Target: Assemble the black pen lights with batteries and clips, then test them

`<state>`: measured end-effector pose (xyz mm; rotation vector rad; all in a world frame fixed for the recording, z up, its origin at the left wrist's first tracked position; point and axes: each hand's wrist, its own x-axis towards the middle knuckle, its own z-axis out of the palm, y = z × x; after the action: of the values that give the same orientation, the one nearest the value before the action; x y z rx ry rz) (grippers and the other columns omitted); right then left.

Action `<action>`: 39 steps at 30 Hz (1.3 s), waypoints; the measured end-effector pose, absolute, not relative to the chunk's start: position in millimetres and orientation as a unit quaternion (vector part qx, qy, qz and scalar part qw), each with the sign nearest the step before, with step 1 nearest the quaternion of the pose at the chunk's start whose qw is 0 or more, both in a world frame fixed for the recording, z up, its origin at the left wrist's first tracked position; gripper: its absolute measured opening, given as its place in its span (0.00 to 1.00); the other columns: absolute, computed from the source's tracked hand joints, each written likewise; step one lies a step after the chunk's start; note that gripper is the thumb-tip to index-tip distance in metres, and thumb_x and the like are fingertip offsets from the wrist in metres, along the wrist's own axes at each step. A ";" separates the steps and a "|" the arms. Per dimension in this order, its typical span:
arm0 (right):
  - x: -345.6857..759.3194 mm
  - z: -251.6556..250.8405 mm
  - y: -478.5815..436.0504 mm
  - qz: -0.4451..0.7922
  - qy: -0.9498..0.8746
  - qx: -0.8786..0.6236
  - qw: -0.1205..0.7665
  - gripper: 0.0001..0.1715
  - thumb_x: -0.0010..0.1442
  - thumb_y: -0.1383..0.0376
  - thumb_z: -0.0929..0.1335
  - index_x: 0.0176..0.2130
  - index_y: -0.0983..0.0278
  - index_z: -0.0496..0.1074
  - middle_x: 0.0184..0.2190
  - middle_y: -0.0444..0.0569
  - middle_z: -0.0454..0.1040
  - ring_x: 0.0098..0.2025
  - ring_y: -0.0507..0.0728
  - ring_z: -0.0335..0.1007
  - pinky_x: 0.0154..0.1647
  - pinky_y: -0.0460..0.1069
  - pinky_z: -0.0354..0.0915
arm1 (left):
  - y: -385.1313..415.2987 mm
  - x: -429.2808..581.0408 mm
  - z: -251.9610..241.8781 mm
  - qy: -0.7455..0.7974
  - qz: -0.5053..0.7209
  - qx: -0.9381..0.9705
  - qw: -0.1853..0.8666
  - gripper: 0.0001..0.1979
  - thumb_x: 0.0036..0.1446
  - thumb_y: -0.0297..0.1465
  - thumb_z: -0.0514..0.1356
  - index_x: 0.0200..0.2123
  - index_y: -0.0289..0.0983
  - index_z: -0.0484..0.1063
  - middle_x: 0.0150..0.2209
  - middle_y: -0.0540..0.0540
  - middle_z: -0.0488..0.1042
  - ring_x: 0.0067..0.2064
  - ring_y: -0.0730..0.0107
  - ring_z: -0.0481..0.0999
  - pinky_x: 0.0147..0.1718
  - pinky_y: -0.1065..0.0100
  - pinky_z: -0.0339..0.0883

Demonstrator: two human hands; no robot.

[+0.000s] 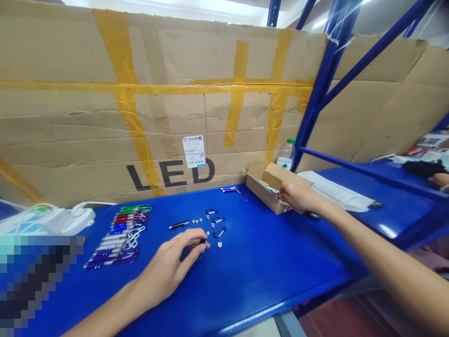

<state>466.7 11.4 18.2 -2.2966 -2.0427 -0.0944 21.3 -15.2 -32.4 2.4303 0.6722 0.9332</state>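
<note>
My left hand (173,262) rests on the blue table (266,267), fingers curled and pinched on a small dark part (202,242) at their tips. Just beyond it lie small silver button cells (196,220), several carabiner clips (218,225) and a black mini flashlight body (178,225). My right hand (296,196) reaches into a small open cardboard box (266,180) at the right. Its fingers are closed on something inside that I cannot make out.
A row of coloured keychain flashlights (117,234) lies at the left. A purple flashlight (229,189) lies near the taped cardboard wall (157,103). A water bottle (286,154), white bags (336,192) and a blue rack post (315,98) stand at the right.
</note>
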 end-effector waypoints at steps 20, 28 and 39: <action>440.9 -30.4 -54.1 -0.065 -0.780 -0.557 0.278 0.16 0.78 0.58 0.60 0.54 0.58 0.73 0.48 0.56 0.79 0.50 0.65 0.74 0.53 0.61 0.71 | -8.5 19.7 -40.1 0.257 0.322 0.884 0.223 0.12 0.77 0.33 0.56 0.60 0.45 0.68 0.50 0.48 0.84 0.49 0.68 0.87 0.49 0.71 0.80; 425.5 -40.4 -65.9 -0.098 -0.767 -0.576 0.266 0.18 0.78 0.57 0.59 0.53 0.57 0.74 0.47 0.58 0.78 0.47 0.67 0.73 0.47 0.62 0.73 | -7.6 20.1 -40.5 0.270 0.322 0.877 0.236 0.12 0.76 0.33 0.56 0.59 0.45 0.69 0.50 0.48 0.85 0.49 0.67 0.87 0.49 0.70 0.81; 426.4 -29.3 -70.2 -0.059 -0.785 -0.551 0.276 0.17 0.78 0.59 0.60 0.57 0.56 0.73 0.50 0.58 0.77 0.53 0.67 0.74 0.54 0.62 0.73 | -6.6 21.7 -36.6 0.274 0.318 0.877 0.236 0.11 0.76 0.34 0.56 0.59 0.45 0.69 0.49 0.49 0.85 0.48 0.68 0.88 0.47 0.72 0.82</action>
<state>426.4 -70.2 -29.3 -1.4815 -2.1104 -0.1589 21.7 -6.6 -36.6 2.4048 0.7508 0.8716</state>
